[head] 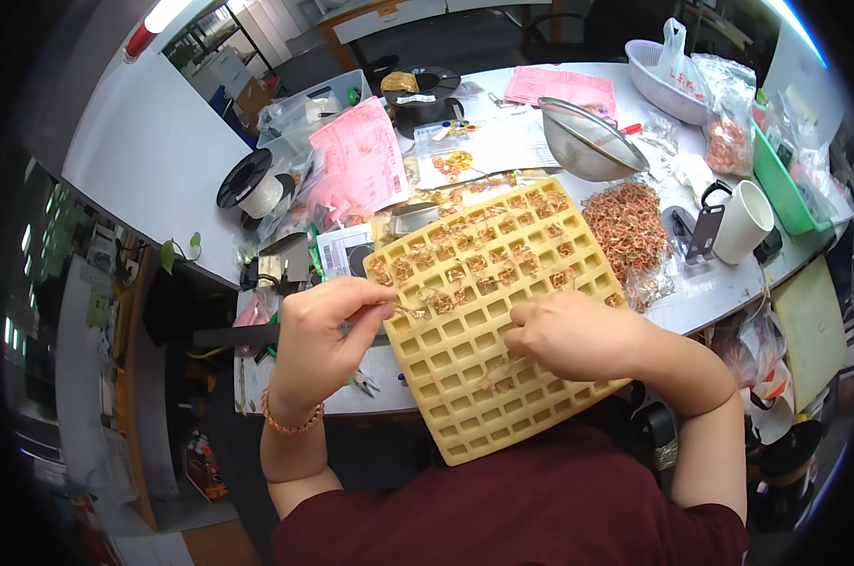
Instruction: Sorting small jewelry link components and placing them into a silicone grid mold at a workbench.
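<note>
A yellow tray (421,414) with rows of small square compartments lies tilted before me, its near edge close to my body. Small copper-coloured metal pieces (476,264) fill many compartments of its upper half. Between thumb and forefinger, my left hand (321,325) pinches a thin gold-coloured strand (414,312) above the tray's left edge. My right hand (586,332) is over the right-middle compartments with curled fingers; whether its fingertips hold anything is hidden. Below it, a thin, clear-looking strand (496,376) rests across the lower compartments.
Beyond the tray's right side lies a heap of copper-coloured chain (629,230), with a white mug (744,222) farther right. A metal strainer (591,145) stands behind. Wire spools (246,180), pink papers (362,159) and pliers (365,383) lie to the left.
</note>
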Available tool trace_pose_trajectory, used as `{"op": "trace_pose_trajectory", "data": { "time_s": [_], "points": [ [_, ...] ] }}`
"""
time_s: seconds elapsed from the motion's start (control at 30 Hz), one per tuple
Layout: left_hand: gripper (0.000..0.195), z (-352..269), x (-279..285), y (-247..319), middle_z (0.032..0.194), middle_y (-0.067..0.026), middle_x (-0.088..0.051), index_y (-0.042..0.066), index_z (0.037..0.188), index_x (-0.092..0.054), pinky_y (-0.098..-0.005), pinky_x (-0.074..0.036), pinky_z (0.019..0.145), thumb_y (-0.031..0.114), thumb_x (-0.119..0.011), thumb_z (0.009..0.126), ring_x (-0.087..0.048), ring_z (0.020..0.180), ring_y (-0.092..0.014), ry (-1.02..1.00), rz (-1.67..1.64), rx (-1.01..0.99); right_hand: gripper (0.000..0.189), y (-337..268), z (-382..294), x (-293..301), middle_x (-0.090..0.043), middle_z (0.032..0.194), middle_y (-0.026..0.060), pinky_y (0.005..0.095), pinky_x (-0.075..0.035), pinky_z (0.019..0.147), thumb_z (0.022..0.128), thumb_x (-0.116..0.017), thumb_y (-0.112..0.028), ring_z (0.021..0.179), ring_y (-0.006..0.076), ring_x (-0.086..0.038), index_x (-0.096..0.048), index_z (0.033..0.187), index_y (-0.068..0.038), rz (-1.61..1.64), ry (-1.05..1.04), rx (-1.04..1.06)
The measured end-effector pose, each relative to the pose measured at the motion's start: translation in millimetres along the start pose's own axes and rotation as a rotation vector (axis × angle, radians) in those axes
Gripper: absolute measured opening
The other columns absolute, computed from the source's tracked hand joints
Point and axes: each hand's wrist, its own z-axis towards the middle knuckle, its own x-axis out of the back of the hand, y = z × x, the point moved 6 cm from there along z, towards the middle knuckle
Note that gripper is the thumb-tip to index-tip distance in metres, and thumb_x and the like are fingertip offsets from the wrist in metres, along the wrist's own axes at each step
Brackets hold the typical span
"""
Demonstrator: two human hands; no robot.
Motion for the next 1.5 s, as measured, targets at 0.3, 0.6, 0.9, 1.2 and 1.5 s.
{"op": "trace_pose_trajectory", "data": {
  "time_s": [0.3,0.6,0.9,1.2,1.5],
  "points": [
    [0.009,3,-34,-29,0.081,-0.0117,-0.063,-0.001,0.084,-0.064,-0.031,-0.05,0.063,0.003,-0.063,0.076,-0.062,0.071,-0.027,-0.171,0.102,-0.05,0.007,34,-9,56,-0.065,0.097,0.0122,0.0266,-0.051,0.073,0.085,-0.058,-0.006,0.09,0.0168,-0.063,-0.054,0.084,-0.001,0.932,0.378,0.089],
    [0.013,9,-50,10,0.084,-0.0082,-0.061,0.006,0.085,-0.064,-0.0333,-0.049,0.064,0.015,-0.066,0.076,-0.06,0.074,-0.026,-0.22,0.198,-0.239,0.011,88,-6,53,-0.061,0.081,0.0061,0.022,-0.052,0.064,0.097,-0.039,-0.017,0.081,0.0127,-0.064,-0.038,0.096,-0.005,0.948,0.57,-0.228],
    [0.013,12,-118,39,0.072,-0.01,-0.054,0.003,0.07,-0.055,-0.0357,-0.049,0.058,0.014,-0.06,0.075,-0.058,0.067,-0.026,-0.464,0.252,-0.474,0.009,89,-9,62,-0.06,0.078,0.0062,0.0212,-0.052,0.058,0.095,-0.043,-0.012,0.072,0.0128,-0.065,-0.041,0.094,-0.003,0.944,0.646,-0.251],
    [0.015,12,-175,68,0.084,-0.0147,-0.058,0.001,0.087,-0.055,-0.0353,-0.051,0.057,0.011,-0.056,0.076,-0.063,0.071,-0.026,-0.668,0.443,-0.419,0.01,109,4,31,-0.055,0.083,0.0146,0.0339,-0.047,0.068,0.073,-0.063,-0.007,0.073,0.0266,-0.058,-0.058,0.078,0.0,0.242,0.755,-0.272],
    [0.012,12,-153,71,0.084,-0.015,-0.055,0.001,0.084,-0.053,-0.037,-0.05,0.06,0.009,-0.054,0.076,-0.061,0.072,-0.029,-0.642,0.313,-0.357,0.012,94,-38,52,-0.057,0.088,0.0133,0.0341,-0.048,0.065,0.076,-0.062,-0.009,0.068,0.0244,-0.06,-0.058,0.084,-0.001,0.276,0.737,-0.239]
  ]
}}
